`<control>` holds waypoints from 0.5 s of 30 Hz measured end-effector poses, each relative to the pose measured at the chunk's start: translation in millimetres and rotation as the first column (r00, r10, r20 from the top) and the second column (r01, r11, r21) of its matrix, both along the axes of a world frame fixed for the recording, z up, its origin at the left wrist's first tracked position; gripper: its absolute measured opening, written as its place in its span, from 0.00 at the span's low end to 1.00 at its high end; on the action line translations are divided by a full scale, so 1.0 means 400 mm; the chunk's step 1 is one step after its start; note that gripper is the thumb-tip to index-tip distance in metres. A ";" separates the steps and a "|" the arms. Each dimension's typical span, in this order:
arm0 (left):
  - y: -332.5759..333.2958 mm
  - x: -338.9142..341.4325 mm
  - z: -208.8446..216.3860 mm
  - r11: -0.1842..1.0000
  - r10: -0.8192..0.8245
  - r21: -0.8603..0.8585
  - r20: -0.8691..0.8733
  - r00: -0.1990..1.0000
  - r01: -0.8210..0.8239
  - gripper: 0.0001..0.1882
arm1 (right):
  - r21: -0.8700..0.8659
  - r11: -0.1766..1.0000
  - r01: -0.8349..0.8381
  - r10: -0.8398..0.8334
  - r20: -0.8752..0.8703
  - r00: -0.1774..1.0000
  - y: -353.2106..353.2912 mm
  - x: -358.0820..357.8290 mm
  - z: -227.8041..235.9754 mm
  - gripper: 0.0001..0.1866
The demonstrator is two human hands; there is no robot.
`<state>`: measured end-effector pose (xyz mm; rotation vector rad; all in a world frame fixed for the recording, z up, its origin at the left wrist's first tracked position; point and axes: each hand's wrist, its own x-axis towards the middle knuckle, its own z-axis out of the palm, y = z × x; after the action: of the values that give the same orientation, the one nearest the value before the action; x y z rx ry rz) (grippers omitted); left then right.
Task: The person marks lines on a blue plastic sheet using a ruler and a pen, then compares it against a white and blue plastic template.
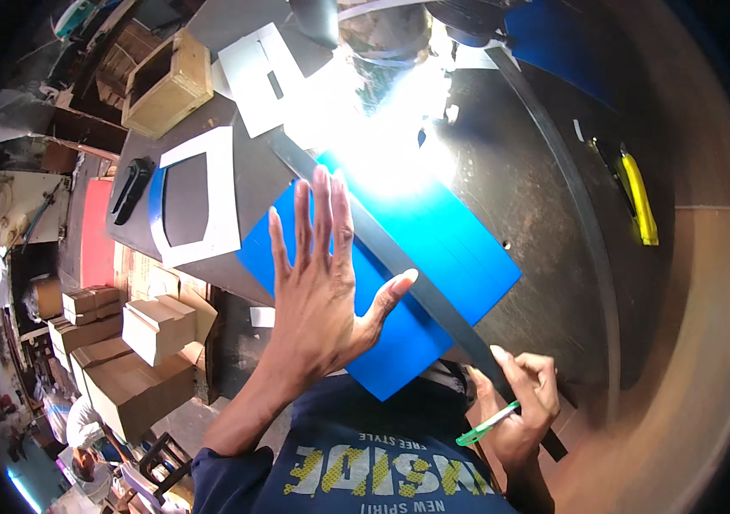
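Note:
A blue sheet lies aslant on the dark table, one corner pointing toward my body. Across it runs a long grey straightedge, from upper left to lower right. My left hand is spread flat over the sheet's left part, its fingers stretched away from me and its thumb reaching to the straightedge. At the near right end of the straightedge, my right hand pinches the strip between thumb and fingers. A green and white pen is also held in that hand, slanting down to the left.
A bright lamp glare washes out the table's far middle. To the right lie a yellow cutter knife and a long curved-looking strip. White cut-out sheets, a black stapler-like tool and a wooden box sit left. Cardboard boxes stand beyond.

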<state>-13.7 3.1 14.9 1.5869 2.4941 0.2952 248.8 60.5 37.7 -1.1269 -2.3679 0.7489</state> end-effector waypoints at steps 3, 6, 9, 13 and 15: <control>-0.009 -0.003 -0.033 0.996 -0.008 -0.093 -0.035 0.999 0.005 0.60 | 0.006 1.000 -0.005 0.005 0.063 0.998 -0.013 0.007 -0.003 0.26; -0.002 0.003 -0.032 0.996 0.002 -0.090 -0.030 1.000 -0.005 0.61 | 0.019 1.000 0.012 -0.013 0.054 0.998 -0.017 0.018 -0.015 0.26; 0.001 0.005 -0.032 0.998 0.013 -0.061 -0.012 1.000 -0.014 0.61 | 0.019 1.000 0.008 -0.009 0.030 1.000 -0.012 0.024 -0.020 0.25; 0.002 0.008 -0.032 0.997 0.021 -0.071 -0.015 1.000 -0.022 0.61 | 0.056 0.998 -0.010 0.008 0.041 0.999 0.000 0.021 -0.014 0.24; 0.002 0.008 -0.032 0.999 0.026 -0.037 0.000 1.000 -0.026 0.60 | 0.022 1.000 0.009 -0.009 0.016 1.000 -0.002 0.017 -0.018 0.23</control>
<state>-10.5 4.1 2.1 1.5416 2.5070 0.2513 255.8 59.6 30.5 -1.1372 -2.3768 0.7114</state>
